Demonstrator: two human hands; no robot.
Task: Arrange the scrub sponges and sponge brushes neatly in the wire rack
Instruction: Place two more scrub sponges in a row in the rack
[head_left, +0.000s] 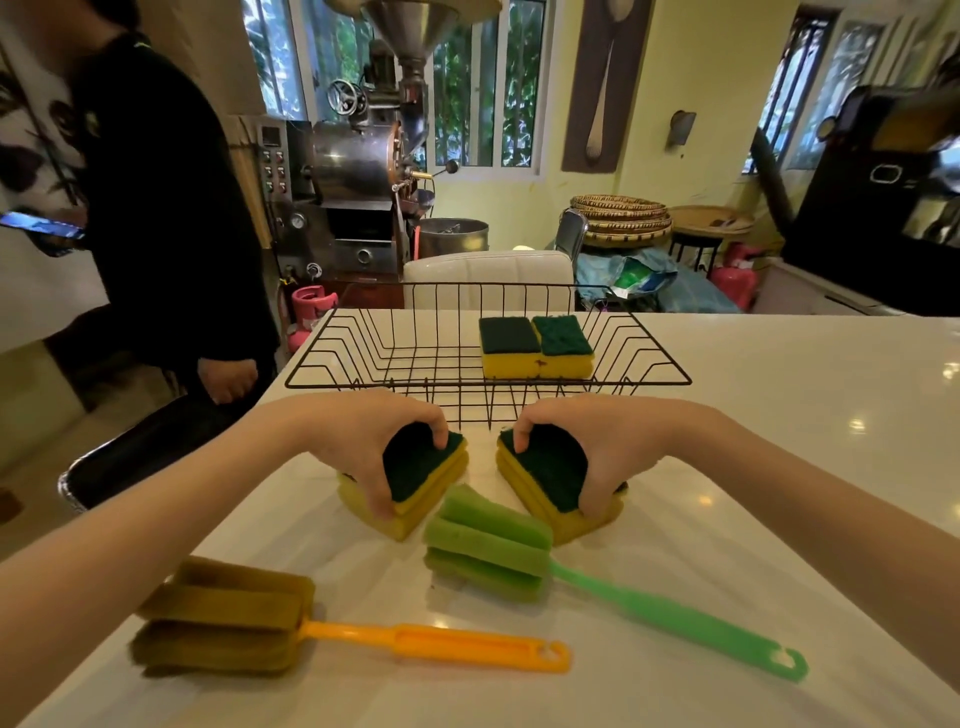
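A black wire rack (670, 358) stands on the white table, with two yellow-and-green scrub sponges (537, 345) side by side inside it at the right. In front of the rack, my left hand (374, 441) grips a stack of scrub sponges (421, 478), and my right hand (587, 441) grips a second stack of scrub sponges (545, 478). Both stacks rest on the table. Nearer to me lie a green sponge brush (488, 545) with its handle pointing right, and an orange-handled sponge brush (228, 618) with a brownish head.
A person in black (156, 208) stands at the table's left edge holding a phone (41, 226). A white chair back (488, 275) sits behind the rack. The white table (779, 415) extends to the right.
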